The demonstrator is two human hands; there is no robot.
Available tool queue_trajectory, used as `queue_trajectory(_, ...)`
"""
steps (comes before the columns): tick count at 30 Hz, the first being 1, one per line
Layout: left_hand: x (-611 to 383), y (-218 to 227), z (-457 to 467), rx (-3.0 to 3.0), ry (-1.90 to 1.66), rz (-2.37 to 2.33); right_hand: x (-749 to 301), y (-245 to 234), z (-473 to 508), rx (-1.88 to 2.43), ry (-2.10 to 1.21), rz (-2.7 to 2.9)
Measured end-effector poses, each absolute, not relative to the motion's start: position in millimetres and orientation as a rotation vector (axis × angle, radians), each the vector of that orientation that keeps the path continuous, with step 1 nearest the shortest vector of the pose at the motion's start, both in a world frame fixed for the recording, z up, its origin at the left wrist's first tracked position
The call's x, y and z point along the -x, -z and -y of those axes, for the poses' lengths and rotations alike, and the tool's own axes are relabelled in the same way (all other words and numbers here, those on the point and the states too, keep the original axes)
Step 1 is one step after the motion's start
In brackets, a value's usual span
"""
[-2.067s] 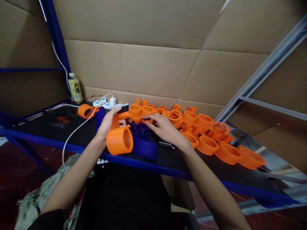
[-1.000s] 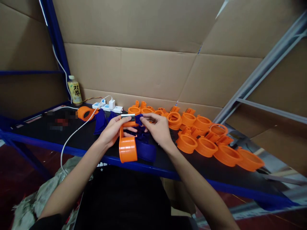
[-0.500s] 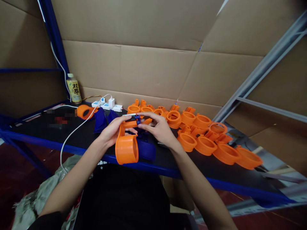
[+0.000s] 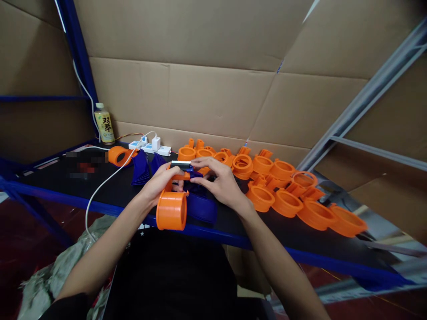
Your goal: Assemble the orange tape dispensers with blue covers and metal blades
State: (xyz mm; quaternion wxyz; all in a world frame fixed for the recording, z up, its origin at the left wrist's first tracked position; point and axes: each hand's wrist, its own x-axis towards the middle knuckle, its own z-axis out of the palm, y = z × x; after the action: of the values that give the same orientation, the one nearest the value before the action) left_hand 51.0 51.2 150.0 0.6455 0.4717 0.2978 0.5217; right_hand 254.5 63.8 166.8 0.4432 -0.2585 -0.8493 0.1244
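Grasping an orange dispenser (image 4: 171, 211) just left of and below the frame's centre, the left hand (image 4: 158, 185) hides its handle; a black strip (image 4: 180, 166) with pale teeth tops it. The right hand's (image 4: 223, 182) fingers pinch a blue piece (image 4: 195, 174), mostly covered, its shape unclear.

The right fingers (image 4: 204, 162) partly hide the small blue piece (image 4: 195, 174).

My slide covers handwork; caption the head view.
Left hand grips an orange tape dispenser; right hand holds a small blue part at the end of its toothed blade.
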Motion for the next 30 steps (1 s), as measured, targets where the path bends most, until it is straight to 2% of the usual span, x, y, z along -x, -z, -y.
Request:
queue_trajectory(14,-53,-156,-39,-1.220,-1.193,-0.620,-255,-155,-58,0.491,-0.026,2.060)
queue_trajectory(23,-31,-165,-38,-1.177,-1.005,-0.214,-258,-169,-53,0.512,-0.036,1.939)
queue_trajectory(26,-30,-163,-41,-1.246,-1.084,-0.229,-262,-179,-42,0.556,-0.004,1.979)
queue_trajectory(30,-32,-161,-47,-1.256,-1.292,-0.269,-261,-188,-17,0.667,-0.179,2.016)
